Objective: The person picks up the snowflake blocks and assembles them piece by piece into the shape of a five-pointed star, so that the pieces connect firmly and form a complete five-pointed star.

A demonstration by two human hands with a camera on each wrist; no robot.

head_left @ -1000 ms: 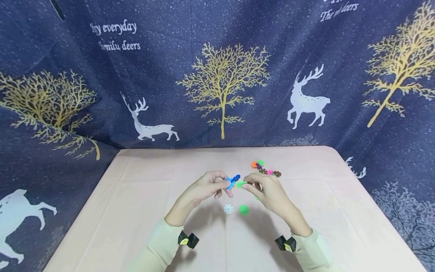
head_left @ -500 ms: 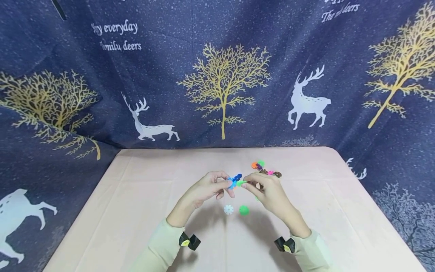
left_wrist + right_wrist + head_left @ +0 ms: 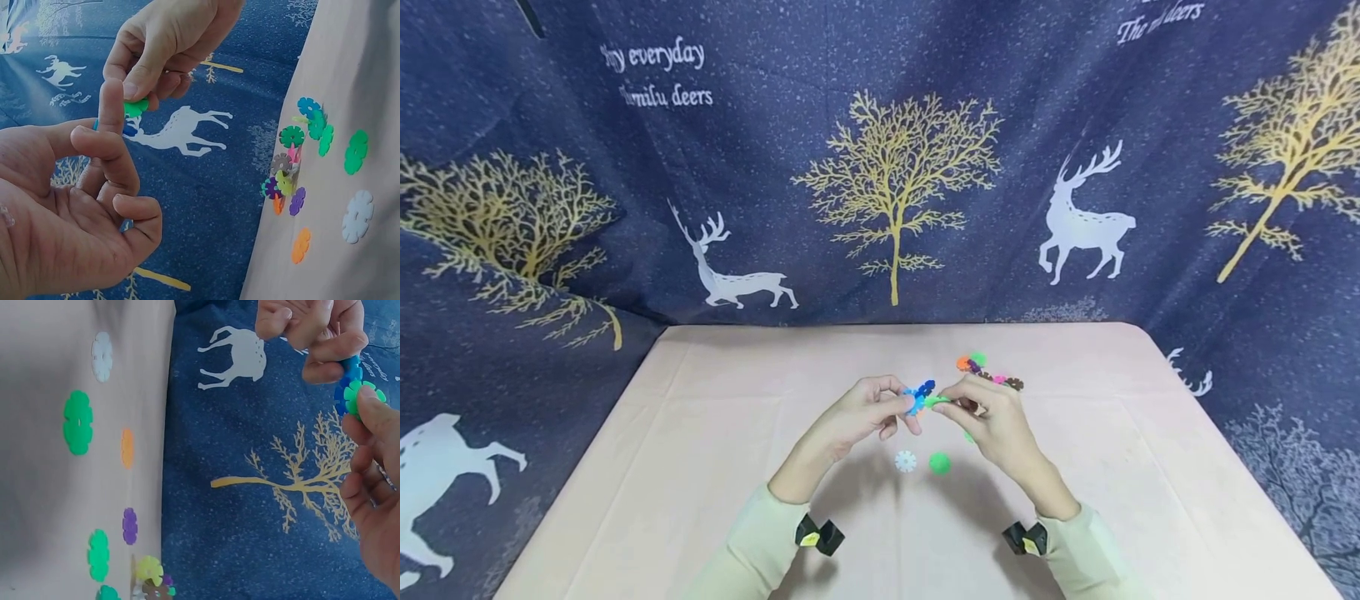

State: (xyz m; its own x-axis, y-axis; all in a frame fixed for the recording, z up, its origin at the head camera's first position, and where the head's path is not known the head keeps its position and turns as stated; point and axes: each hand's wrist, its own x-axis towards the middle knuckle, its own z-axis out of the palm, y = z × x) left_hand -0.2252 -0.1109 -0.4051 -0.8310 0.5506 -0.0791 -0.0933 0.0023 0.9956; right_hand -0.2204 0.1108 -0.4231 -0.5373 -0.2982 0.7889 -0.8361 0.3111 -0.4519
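- Head view: the left hand (image 3: 868, 417) pinches a light-blue notched disc (image 3: 914, 403) between thumb and fingers, a dark-blue disc (image 3: 927, 388) beside it.
- There too, the right hand (image 3: 996, 421) has its thumb and finger closed on a bright-green disc (image 3: 934, 402), held up against the blue pieces, above the table (image 3: 737, 458).
- Left wrist view: the right thumb lies on the green piece; the left fingers are bent and mostly hide the blue ones. A white disc (image 3: 358, 217) lies on the table.
- Right wrist view: the pinch is narrow, green overlapping dark blue; whether they are slotted together, I cannot tell.
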